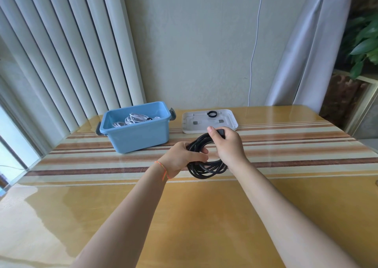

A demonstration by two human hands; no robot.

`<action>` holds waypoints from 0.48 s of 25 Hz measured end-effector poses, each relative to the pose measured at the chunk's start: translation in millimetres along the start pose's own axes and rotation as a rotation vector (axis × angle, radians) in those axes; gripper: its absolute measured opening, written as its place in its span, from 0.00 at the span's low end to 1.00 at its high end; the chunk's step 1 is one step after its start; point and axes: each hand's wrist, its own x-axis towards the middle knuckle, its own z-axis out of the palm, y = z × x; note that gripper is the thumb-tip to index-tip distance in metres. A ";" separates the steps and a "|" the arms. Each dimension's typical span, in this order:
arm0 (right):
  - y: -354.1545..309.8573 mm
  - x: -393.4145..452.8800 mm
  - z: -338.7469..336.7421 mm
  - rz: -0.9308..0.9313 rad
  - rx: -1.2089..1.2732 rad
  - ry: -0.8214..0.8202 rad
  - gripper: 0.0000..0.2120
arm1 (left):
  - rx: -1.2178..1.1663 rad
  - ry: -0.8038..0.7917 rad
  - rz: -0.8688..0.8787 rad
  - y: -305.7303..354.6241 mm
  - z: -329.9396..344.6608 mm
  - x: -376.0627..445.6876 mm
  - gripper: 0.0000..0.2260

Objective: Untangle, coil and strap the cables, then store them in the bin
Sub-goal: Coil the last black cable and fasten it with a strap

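Note:
A black cable (206,169) is wound into a coil and held above the table's middle. My left hand (182,158) grips the coil's left side, fingers curled round the strands. My right hand (227,145) holds the coil's upper right part, with the thumb up over a black plug end. A blue bin (141,136) stands behind and to the left, with a coiled white cable (135,119) inside. A black strap ring (212,113) lies on the white lid (231,124) behind my hands.
The table (184,216) has a glossy yellow top with a striped runner across it. A thin white cord (254,48) hangs down the wall behind. Vertical blinds stand at the left, a curtain and a green plant at the right.

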 end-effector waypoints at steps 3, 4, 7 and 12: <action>-1.0 0.6 1.8 -0.023 0.045 0.006 0.18 | -0.262 -0.099 -0.021 3.9 -4.2 -2.7 0.03; -1.8 1.5 2.5 -0.043 0.058 0.002 0.16 | -0.389 -0.111 -0.023 5.0 -3.1 -4.0 0.03; -2.2 3.3 3.7 -0.054 0.135 -0.070 0.09 | -0.705 -0.127 -0.012 6.0 3.6 -6.0 0.05; -5.0 5.3 1.6 -0.039 -0.075 -0.184 0.10 | -0.378 0.070 -0.126 9.1 3.6 5.4 0.25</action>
